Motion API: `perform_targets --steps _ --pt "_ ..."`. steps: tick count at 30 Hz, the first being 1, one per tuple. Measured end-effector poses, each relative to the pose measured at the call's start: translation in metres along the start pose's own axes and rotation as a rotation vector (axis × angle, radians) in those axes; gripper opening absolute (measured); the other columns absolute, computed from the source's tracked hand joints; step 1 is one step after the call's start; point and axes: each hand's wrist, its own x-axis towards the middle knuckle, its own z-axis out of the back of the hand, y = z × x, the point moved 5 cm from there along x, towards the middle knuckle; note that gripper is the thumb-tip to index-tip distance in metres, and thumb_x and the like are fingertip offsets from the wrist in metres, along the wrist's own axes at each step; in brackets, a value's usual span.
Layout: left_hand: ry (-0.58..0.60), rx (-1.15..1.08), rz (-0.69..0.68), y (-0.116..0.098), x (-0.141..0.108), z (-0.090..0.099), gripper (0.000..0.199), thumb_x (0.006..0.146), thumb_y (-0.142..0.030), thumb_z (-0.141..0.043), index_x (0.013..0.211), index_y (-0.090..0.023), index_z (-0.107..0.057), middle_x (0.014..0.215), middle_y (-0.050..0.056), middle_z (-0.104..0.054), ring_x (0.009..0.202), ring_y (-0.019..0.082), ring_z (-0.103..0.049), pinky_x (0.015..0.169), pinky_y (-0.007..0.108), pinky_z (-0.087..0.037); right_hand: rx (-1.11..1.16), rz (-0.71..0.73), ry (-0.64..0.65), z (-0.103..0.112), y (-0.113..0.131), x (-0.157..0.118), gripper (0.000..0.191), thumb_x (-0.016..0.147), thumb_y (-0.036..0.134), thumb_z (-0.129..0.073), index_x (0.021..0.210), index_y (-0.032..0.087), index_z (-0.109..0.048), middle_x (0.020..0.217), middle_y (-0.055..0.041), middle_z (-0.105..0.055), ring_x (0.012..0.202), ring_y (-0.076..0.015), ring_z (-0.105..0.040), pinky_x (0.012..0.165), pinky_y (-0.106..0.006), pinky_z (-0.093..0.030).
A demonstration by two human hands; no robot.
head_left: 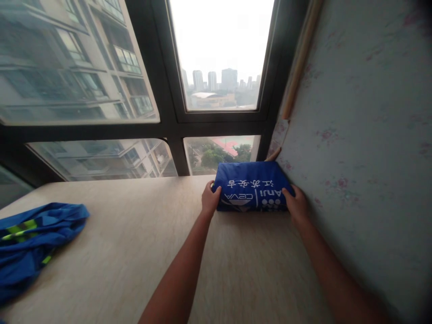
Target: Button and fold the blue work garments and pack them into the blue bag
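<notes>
A folded blue garment (251, 175) with white printed lettering, upside down from here, lies at the far right of the pale surface, by the window and the wall. At its left end, my left hand (211, 198) grips the edge, thumb on top. The right end is pinched by my right hand (294, 201), again with the thumb above and the fingers mostly hidden. Over on the left lies a loose, crumpled blue garment (43, 243) with yellow-green stripes, out of reach of both hands and cut off by the picture's edge.
The pale sill-like surface (141, 243) runs along a dark window frame (216, 122). Close on the right rises a wall with floral paper (364, 157). A wooden strip (300, 63) follows the corner between window and wall. Buildings show through the glass.
</notes>
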Motion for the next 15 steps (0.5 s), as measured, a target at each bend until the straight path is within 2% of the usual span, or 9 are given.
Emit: perform_targets --steps 3,8,13,15 --pt "-0.008 0.020 -0.041 -0.015 0.008 -0.004 0.044 0.082 -0.025 -0.065 0.126 -0.022 -0.060 0.113 0.008 -0.072 0.102 0.024 -0.068 0.092 0.037 -0.053 -0.060 0.107 -0.033 0.003 0.028 0.008 0.054 0.079 0.044 -0.055 0.124 0.014 -0.064 0.120 -0.0151 -0.067 0.110 -0.0299 -0.062 0.099 -0.046 -0.046" --pt "-0.019 0.083 -0.081 -0.035 0.015 -0.008 0.042 0.084 -0.018 -0.060 0.126 -0.024 -0.062 0.105 0.005 -0.074 0.096 0.022 -0.069 0.091 0.037 -0.052 -0.076 0.282 -0.092 0.009 0.071 0.021 0.050 0.083 0.041 -0.051 0.123 0.015 -0.065 0.120 -0.0144 -0.069 0.110 -0.0290 -0.062 0.099 -0.045 -0.046" --pt "-0.059 0.207 -0.080 -0.045 0.014 -0.001 0.036 0.078 -0.015 -0.066 0.113 -0.024 -0.069 0.096 0.007 -0.075 0.103 0.029 -0.067 0.097 0.045 -0.046 -0.069 0.301 -0.073 0.002 0.076 0.027 0.049 0.082 0.039 -0.051 0.120 0.013 -0.066 0.118 -0.0155 -0.069 0.108 -0.0295 -0.063 0.097 -0.046 -0.047" --pt "-0.064 0.230 -0.090 -0.049 0.015 0.000 0.036 0.077 -0.014 -0.066 0.111 -0.024 -0.070 0.096 0.007 -0.075 0.104 0.029 -0.066 0.098 0.045 -0.045 -0.065 0.307 -0.064 -0.001 0.074 0.023 0.049 0.082 0.039 -0.051 0.120 0.013 -0.067 0.117 -0.0156 -0.070 0.107 -0.0296 -0.064 0.097 -0.045 -0.047"
